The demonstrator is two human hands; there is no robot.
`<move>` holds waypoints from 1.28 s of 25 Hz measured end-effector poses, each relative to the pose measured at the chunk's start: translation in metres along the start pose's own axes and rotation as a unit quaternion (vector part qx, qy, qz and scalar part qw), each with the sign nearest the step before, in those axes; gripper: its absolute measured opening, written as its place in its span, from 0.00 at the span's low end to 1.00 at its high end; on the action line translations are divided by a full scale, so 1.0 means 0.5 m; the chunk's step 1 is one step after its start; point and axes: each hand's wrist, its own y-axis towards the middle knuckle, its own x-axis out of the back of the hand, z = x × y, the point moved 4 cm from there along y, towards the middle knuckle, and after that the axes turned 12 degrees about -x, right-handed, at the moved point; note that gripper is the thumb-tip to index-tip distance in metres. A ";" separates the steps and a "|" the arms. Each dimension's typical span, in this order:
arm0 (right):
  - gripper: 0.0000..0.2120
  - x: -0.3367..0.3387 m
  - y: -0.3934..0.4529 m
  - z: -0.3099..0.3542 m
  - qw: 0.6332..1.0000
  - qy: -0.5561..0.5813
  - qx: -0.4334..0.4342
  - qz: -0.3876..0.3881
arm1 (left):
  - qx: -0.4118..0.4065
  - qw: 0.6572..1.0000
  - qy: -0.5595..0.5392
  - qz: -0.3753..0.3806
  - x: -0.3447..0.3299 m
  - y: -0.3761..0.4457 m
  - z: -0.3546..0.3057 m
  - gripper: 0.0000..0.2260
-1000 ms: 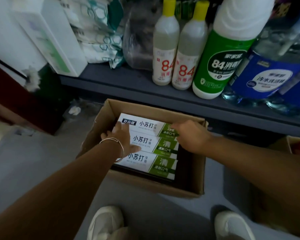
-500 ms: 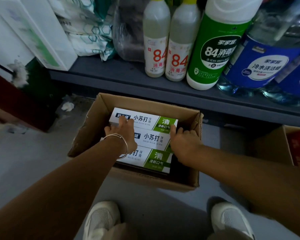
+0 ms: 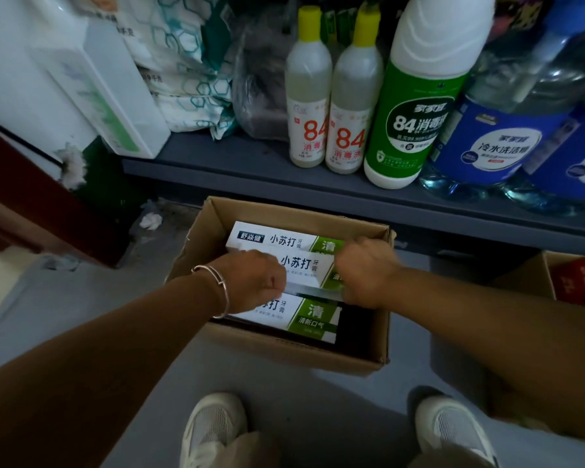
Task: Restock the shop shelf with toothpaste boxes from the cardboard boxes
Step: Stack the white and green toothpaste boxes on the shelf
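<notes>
So the toothpaste boxes are sitting in the open cardboard box [image 3: 286, 352] at the centre of the frame, on the floor just below the grey shelf [image 3: 250, 170] that's running across the upper half. Three white-and-green cartons are showing, lying flat side by side. Both hands are working the middle toothpaste box [image 3: 304, 265]: the left hand [image 3: 254, 282] is curling its fingers round the left end, and the right hand [image 3: 365, 271] is gripping the green right end. That carton looks like it's sitting a bit higher than its neighbours, though I can't tell if it's fully clear of them.

Handling-wise, I'm guessing these are light, thin card cartons, stiff along the length but easy to dent if you squeeze the flat faces. The printed finish looks smooth, so probably a little slippery. Pinching at the short ends like this seems the sensible way, since the ends are the strongest part and the long sides are packed tight against the other boxes.

The shelf above is looking crowded: two yellow-capped bottles [image 3: 331, 103], a big green-label bottle [image 3: 416, 123], and blue-label bottles [image 3: 507, 143] toward the upper right.
</notes>
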 end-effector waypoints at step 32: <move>0.20 0.559 -0.208 -0.165 0.968 0.187 -0.040 -0.163 | -0.041 0.963 0.258 -0.074 0.486 -0.154 -0.184 0.26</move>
